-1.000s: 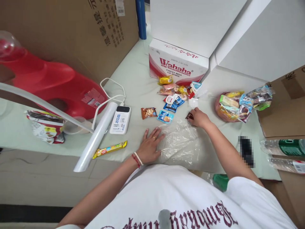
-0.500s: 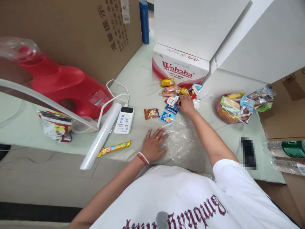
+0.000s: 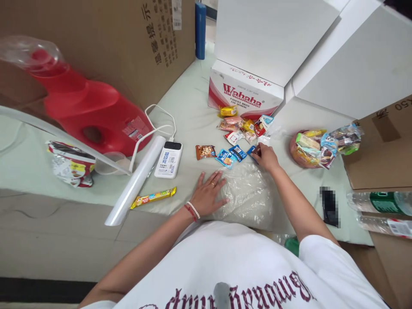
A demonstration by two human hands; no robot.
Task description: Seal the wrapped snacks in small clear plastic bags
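My left hand [image 3: 209, 193] lies flat with its fingers spread, at the left edge of a clear plastic bag [image 3: 247, 193] on the table. My right hand [image 3: 266, 158] pinches a small dark blue snack packet [image 3: 252, 151], partly hidden by the fingers. To its left lie another dark blue packet [image 3: 237, 152], a light blue biscuit packet [image 3: 225, 158] and a brown cookie packet [image 3: 205, 151], in a rough row. Behind them is a loose pile of snacks, with a yellow packet [image 3: 228, 111], a pink-wrapped one [image 3: 231, 123] and a red and white one [image 3: 264, 124].
A Wahaba-style carton [image 3: 244, 92] stands behind the pile. At right are a filled snack basket [image 3: 302, 152] and plastic bottles [image 3: 383, 201]. At left are a white power bank [image 3: 168, 161], a clear roll [image 3: 135, 182], a yellow snack stick [image 3: 154, 197] and a red jug [image 3: 96, 111].
My right hand has moved from the pile toward me and slightly right, bringing a dark blue packet. The other blue packets have shifted a little. My left hand stays flat.
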